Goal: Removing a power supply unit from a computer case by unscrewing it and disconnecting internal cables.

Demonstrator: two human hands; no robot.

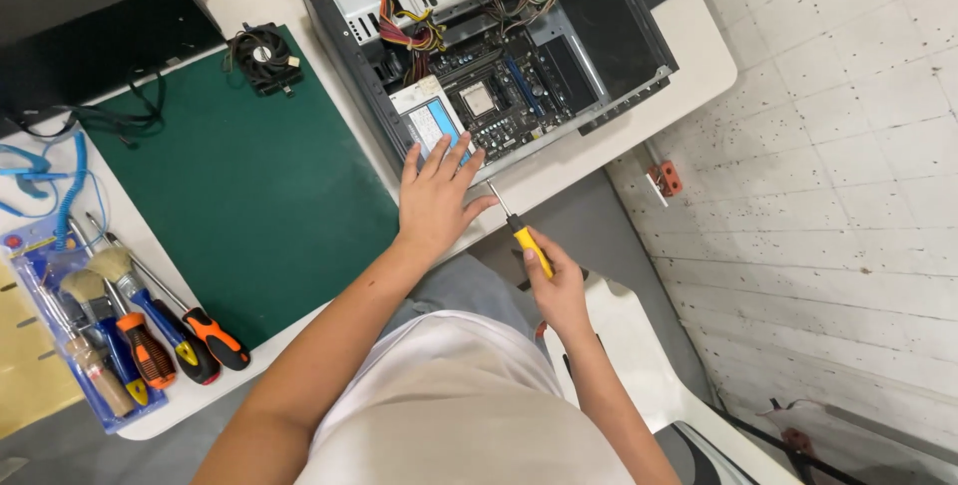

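Note:
An open black computer case lies on its side on the white table, its motherboard and bundled cables showing. My left hand presses flat on a silver drive with a blue label at the case's near edge. My right hand grips a yellow-handled screwdriver. The screwdriver's metal tip points at the case's side, just right of my left hand.
A green mat covers the table's left part, with a small black fan at its far corner. Several screwdrivers and brushes lie at the near left. A black box sits at the far left. A white chair is beneath me.

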